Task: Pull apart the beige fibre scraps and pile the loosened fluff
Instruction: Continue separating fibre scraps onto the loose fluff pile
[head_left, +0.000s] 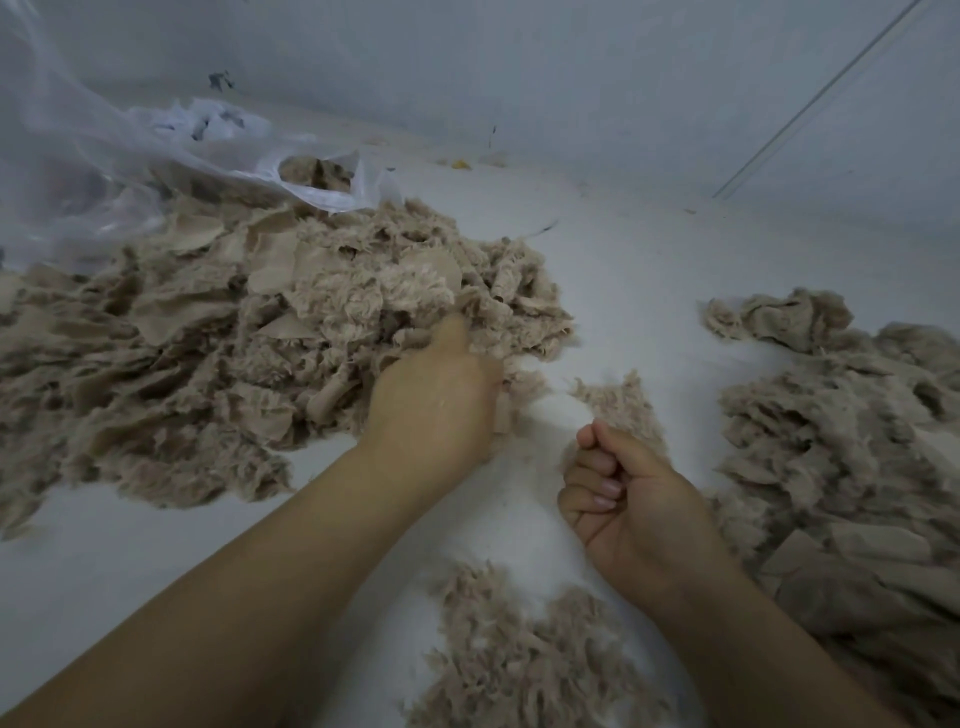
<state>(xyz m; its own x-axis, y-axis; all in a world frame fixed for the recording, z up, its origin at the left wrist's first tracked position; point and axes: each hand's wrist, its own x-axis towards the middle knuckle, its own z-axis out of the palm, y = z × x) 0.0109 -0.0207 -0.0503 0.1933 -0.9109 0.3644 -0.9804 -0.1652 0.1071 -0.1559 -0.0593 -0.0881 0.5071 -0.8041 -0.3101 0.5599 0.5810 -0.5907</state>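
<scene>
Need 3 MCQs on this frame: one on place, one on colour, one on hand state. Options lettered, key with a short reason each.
1. Where does the clear plastic bag lie?
A. behind the big scrap pile, far left
B. under the right hand
C. at the near edge of the floor

2. What colour are the fibre scraps?
A. dark blue
B. beige
C. bright red

3. What is the right hand doing?
A. lying flat and open on the floor
B. holding scissors
C. fingers curled in a grip on a tuft of fluff

Key: 1 A, the bag sits at the far left, partly over the back of the pile. 2 B, every pile is the same beige tone. 3 C, the fist is closed and the tuft sticks out above it, while the left hand reaches into the big pile.
</scene>
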